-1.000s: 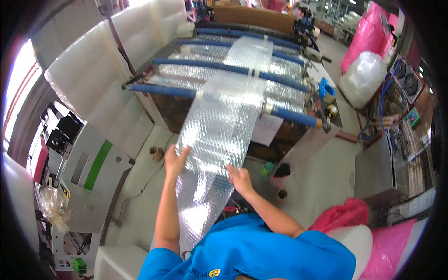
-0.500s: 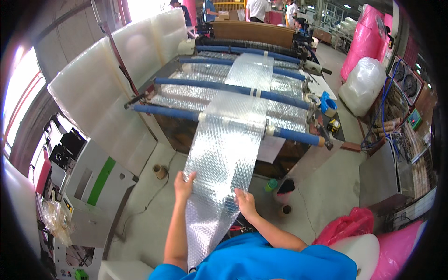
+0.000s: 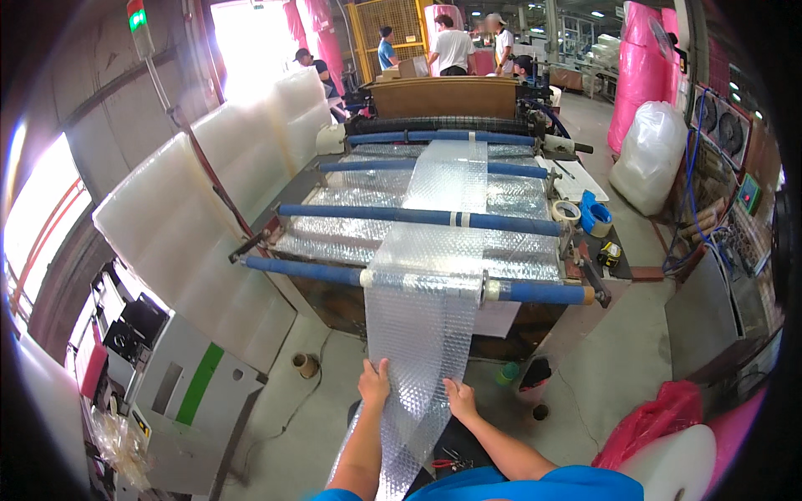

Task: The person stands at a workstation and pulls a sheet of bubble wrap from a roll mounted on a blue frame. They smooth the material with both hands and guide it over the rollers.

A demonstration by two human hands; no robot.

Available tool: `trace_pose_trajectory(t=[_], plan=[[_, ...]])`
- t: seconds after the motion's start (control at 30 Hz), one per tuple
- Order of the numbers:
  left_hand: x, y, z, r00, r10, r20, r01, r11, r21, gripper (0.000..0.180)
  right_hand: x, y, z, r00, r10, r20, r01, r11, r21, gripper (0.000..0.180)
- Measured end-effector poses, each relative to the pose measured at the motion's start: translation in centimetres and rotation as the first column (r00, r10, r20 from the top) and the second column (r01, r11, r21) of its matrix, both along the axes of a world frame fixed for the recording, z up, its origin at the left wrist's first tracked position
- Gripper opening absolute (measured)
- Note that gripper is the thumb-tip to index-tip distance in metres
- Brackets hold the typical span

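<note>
A long strip of clear bubble wrap [image 3: 418,330] hangs over the front blue bar [image 3: 543,292] and comes down between the person's two hands. The left hand [image 3: 373,382] pinches its left edge, thumb on top; the right hand [image 3: 461,399] pinches the right edge the same way, so the strip spans the gap between them. The step in hand looks like guiding or drawing the strip off the bar. The next move seems to call for an even pull on both edges, so that the sheet stays flat and does not skew.

The fingers under the sheet are hidden, so how deep the grip goes is hard to tell. Below the hands the strip folds and leaves at the lower edge, its end out of view. A red-handled tool [image 3: 445,463] near the lap is too small to make out well.
</note>
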State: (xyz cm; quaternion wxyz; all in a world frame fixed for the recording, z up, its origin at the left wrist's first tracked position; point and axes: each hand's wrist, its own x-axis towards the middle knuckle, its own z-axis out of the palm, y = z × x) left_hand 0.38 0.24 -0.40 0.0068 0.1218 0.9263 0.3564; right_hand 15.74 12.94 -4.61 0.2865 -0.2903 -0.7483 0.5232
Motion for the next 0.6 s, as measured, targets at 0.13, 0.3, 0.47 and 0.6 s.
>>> trace_pose_trajectory(t=[0.13,0.3,0.47,0.6], plan=[[-1.2,0.8,-0.7,0.997,-0.036,0.069,0.042,0.995,-0.090,0.057,-0.6,0.7,-1.4,0.998,-0.020,0.059,0.023,0.998,-0.057,0.045],[-1.8,1.2,-1.4,0.995,-0.050,0.089,0.058,0.995,-0.084,0.062,-1.0,1.4,-1.8,0.995,-0.013,0.102,0.022,0.996,-0.083,0.047],[-1.6,1.1,-1.4,0.996,-0.057,0.075,0.061,0.997,-0.054,0.065,-0.9,1.3,-1.2,0.993,-0.012,0.114,0.021,0.996,-0.084,0.048],[-1.7,0.7,-1.8,0.991,-0.078,0.107,0.085,0.994,-0.066,0.064,-0.7,1.1,-1.9,0.992,-0.008,0.129,0.017,0.998,-0.065,0.046]])
